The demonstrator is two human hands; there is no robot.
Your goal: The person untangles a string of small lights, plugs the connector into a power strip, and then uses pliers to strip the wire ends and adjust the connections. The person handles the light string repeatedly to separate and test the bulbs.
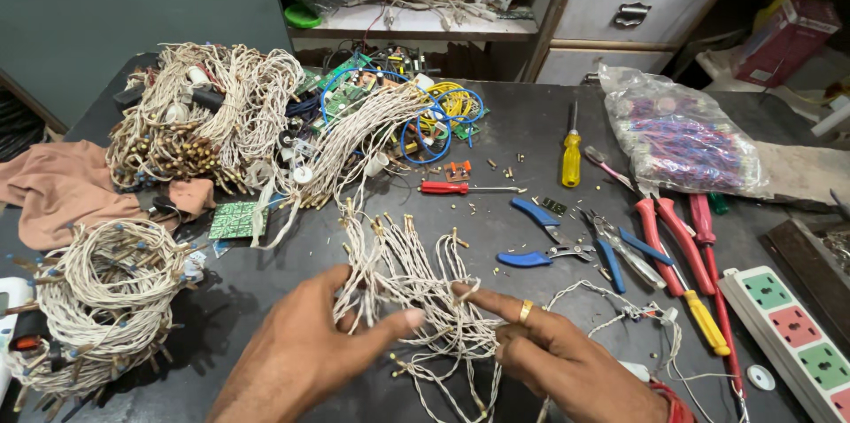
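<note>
A loose bunch of white twisted wires with brass tips (403,274) lies on the dark table near the front edge. My left hand (305,348) reaches in from below, thumb and fingers pinching strands on the bunch's left side. My right hand (553,352), with a gold ring on one finger, rests fingers spread on the bunch's right side, index finger pointing left onto the wires. A thin white wire with a small connector (633,310) trails to the right of that hand.
Coiled wire bundles sit at left (102,303) and far left (199,113). Circuit boards (237,219), a red screwdriver (460,187), a yellow screwdriver (572,157), blue pliers (540,232), red-handled cutters (677,241), a bag of coloured wires (682,135) and a power strip (797,334) surround the work spot.
</note>
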